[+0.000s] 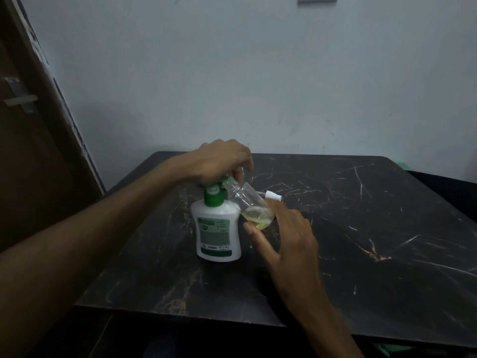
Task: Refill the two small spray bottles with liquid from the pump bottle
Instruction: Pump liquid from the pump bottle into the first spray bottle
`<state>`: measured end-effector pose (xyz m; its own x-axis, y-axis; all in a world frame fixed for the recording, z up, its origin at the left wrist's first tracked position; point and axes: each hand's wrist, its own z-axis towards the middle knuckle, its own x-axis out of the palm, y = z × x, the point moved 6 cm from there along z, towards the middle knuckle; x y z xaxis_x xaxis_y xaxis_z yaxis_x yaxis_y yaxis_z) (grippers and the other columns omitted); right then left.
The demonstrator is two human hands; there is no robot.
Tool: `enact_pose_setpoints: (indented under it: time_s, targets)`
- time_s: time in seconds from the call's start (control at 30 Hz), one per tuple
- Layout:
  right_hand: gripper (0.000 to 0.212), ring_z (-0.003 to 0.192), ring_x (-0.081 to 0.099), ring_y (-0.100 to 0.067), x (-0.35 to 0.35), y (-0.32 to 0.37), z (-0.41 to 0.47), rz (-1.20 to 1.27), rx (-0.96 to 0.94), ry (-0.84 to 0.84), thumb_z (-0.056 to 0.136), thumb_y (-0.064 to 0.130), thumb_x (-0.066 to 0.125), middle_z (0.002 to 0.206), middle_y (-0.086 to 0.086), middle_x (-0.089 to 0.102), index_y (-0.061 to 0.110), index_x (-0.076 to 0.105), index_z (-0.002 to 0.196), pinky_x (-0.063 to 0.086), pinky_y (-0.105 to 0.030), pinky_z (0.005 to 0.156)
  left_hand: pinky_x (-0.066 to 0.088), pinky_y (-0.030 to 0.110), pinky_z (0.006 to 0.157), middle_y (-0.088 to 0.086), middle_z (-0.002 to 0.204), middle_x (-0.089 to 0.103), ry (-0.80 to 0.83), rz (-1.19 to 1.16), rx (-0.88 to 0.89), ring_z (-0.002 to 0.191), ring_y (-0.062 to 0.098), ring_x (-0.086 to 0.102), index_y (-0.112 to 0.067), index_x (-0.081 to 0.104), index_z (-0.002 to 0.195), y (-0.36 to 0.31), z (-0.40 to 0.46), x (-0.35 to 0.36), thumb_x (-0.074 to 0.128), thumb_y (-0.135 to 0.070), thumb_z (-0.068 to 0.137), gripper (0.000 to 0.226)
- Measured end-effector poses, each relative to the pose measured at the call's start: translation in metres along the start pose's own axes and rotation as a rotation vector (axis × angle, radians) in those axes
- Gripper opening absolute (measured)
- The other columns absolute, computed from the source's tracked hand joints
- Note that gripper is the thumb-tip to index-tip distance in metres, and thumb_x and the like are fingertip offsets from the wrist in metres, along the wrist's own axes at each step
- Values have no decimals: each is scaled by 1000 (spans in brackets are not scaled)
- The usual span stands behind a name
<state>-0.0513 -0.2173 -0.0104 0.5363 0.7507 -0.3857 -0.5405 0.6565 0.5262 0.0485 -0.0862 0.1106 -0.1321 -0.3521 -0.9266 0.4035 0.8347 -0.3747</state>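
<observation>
Pump bottle (218,228): white body, green pump head, standing upright towards the far left corner of the tabletop (361,241). Left hand (219,161) on top of the pump head, fingers curled down over it, apparently pressing. Spray bottle (251,205): clear, cap off, tilted with its open neck up against the pump spout; right hand (284,236) grasps its lower end between thumb and fingers.

Progress (judgement): a shallow pool of yellowish liquid sits in the bottle's base, most of the body empty, so first refill is under way, far from full. A white spray cap (273,195) lies on the tabletop just behind the bottle. Second spray bottle not visible.

Label: green panel with small print, unreadable; no brand legible.
</observation>
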Motion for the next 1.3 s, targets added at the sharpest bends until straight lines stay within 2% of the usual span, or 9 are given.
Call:
enact_pose_setpoints:
  time_s: [0.23,0.33,0.43,0.57,0.73,0.9,1.0,1.1,1.3]
  targets:
    - [42,100,45,5,2,-2,0,-2,-2,5,97,52,57,112,26,48,33,54,134,46,-29,84,49,52,101,-3,105,75,33,118,14,103,18,68,-20,72,117,0,0,7,40,-27,103,36]
    - [40,100,45,6,1,-1,0,2,-7,2,98,52,58,111,28,48,34,54,134,46,-29,85,47,52,101,-7,99,78,-3,97,-6,102,16,66,-23,72,112,-2,-1,1,36,-39,91,44]
    - [41,102,47,4,1,-1,0,9,-3,9,98,54,56,113,27,50,33,54,134,46,-28,86,46,52,102,-7,101,78,-11,99,-3,101,15,64,-24,71,111,-2,1,-2,40,-35,96,36]
    - [43,103,52,-2,2,-3,-1,3,9,33,99,54,56,115,20,58,32,54,136,49,-33,87,49,51,101,-5,98,79,1,30,-3,101,17,69,-25,74,108,2,0,4,34,-44,82,50]
    - [41,100,50,0,1,-1,-1,-3,7,8,98,52,59,112,22,55,32,56,133,47,-30,85,45,51,103,-8,105,77,-11,159,16,104,15,62,-24,70,117,-1,4,0,39,-23,106,32]
    - [39,99,53,-4,0,-1,0,1,17,6,98,52,60,111,17,61,30,58,131,47,-31,85,45,50,104,-8,104,77,-21,159,13,101,15,65,-25,71,114,1,7,2,41,-25,105,31]
    - [41,101,55,-6,2,-2,0,-2,18,16,98,52,59,114,14,63,30,57,133,48,-34,86,46,52,102,-9,103,77,-18,122,5,104,15,65,-26,72,111,3,4,5,37,-37,97,40]
    - [42,99,53,-5,0,-2,-1,-8,23,1,98,52,60,112,14,62,28,59,132,49,-34,85,42,52,106,-9,111,73,-13,180,8,108,17,62,-27,70,115,-1,3,1,39,-30,105,33]
    - [41,99,52,-4,0,-2,0,-5,25,3,98,52,59,111,14,62,28,59,132,48,-31,84,43,52,105,-10,105,76,-6,188,29,104,14,64,-27,70,115,0,6,3,37,-33,103,36]
